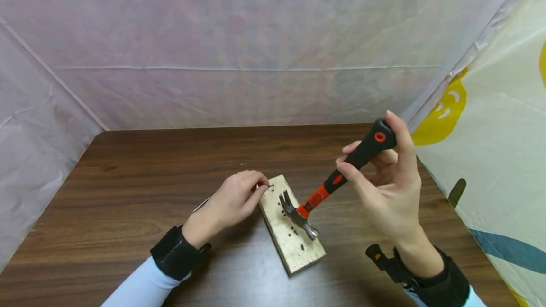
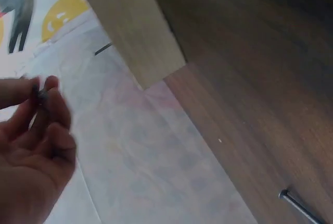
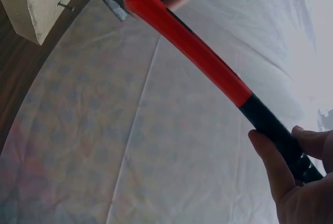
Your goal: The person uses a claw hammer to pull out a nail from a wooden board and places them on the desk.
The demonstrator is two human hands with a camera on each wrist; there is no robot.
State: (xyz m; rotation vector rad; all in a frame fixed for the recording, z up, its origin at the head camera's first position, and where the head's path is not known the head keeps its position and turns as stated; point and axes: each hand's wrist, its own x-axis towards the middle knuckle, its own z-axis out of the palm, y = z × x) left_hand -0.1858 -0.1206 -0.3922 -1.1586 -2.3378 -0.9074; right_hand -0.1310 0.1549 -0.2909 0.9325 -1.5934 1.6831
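Observation:
My right hand (image 1: 394,188) holds a claw hammer (image 1: 317,196) by its black grip, thumb and fingers around it. The hammer's red neck slants down to a grey head above a pale wooden board (image 1: 294,250). At the board's far end a nail (image 3: 65,6) sticks out of the wood. My left hand (image 1: 232,198) is beside that end, thumb and fingertips together. In the left wrist view, the left hand (image 2: 39,140) pinches a small dark metal piece, seemingly a nail (image 2: 42,95) seen end-on; the fingers hide most of it.
Another nail (image 1: 200,204) lies on the brown wooden table (image 1: 128,179) behind the left wrist. Several dark holes or nail heads dot the board. White sheeting (image 1: 234,94) hangs along the table's back edge, and a patterned cloth (image 1: 490,165) is at the right.

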